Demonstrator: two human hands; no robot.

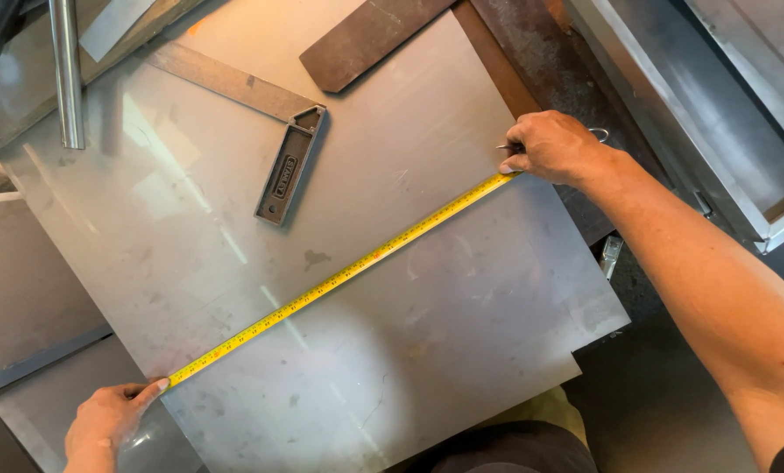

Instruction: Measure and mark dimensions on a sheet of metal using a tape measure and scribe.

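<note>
A large grey metal sheet [427, 333] lies flat below me. A yellow tape measure blade [339, 278] runs diagonally across it, from the sheet's lower left edge to its upper right edge. My left hand [107, 422] presses the tape's near end against the left edge with the fingertips. My right hand [545, 146] pins the far end at the right edge and also grips a thin metal scriber with a ring end [599, 134]. A steel try square [274, 131] rests on the sheet's upper part, apart from both hands.
A rusty flat bar [366, 39] overlaps the sheet's top edge. A shiny steel tube [66, 70] stands at the upper left. More grey sheets [24, 289] lie at the left. A metal tray or channel [716, 114] sits at the upper right.
</note>
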